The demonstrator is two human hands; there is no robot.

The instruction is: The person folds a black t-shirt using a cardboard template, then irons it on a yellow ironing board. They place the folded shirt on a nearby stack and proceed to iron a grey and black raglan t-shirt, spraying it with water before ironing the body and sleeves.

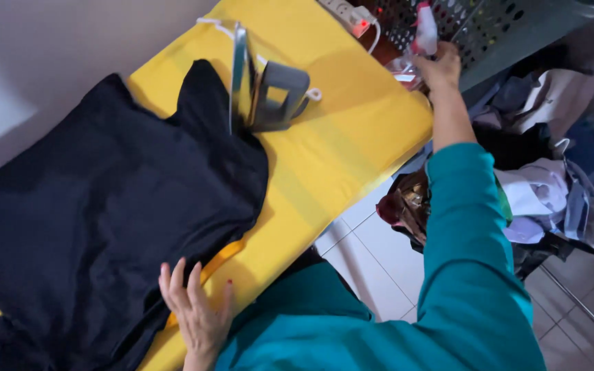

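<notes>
Resting flat and released on dark garment (104, 206) edge, left hand (197, 309); right hand (440, 67) grasping spray bottle (425, 31).

Yellow ironing board (331, 158) with dark garment (104, 220), upright iron (262, 86) and white cord (218, 27).

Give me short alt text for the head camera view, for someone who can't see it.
A person in teal sleeves stands at a yellow ironing board, left hand flat on a black garment while the right hand grips a spray bottle at the far end. An iron stands upright beside the garment; a pile of clothes lies to the right.
</notes>
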